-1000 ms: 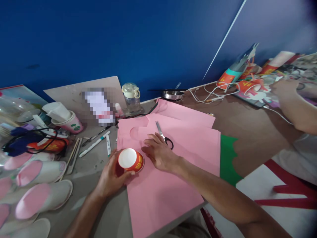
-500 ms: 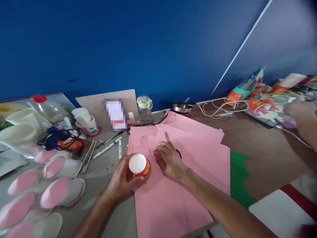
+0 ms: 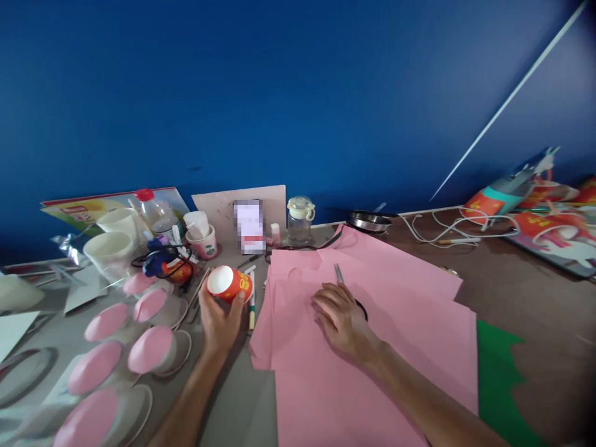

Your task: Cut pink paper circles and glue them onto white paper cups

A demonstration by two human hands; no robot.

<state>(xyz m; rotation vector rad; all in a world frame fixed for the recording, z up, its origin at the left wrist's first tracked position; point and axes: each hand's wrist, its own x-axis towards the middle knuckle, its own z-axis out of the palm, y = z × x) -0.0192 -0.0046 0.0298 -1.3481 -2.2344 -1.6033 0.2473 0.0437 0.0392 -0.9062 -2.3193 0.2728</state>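
My left hand grips a red paper cup with a white bottom, lifted off the table and tipped on its side, left of the pink paper. Flat on that paper lies my right hand, fingers stretched out over the black handles of a pair of scissors whose blades point away from me. Several pink sheets overlap, and a green sheet shows under their right edge.
Upturned white cups with pink bottoms crowd the left. Behind them stand white cups, a glue gun, pens, a glass jar, a metal dish and white cables. Decorated red cups lie far right.
My left hand has lifted the red cup off the pink paper and carried it up and left. The right hand stays on the scissors. The view has tilted up and swung left.
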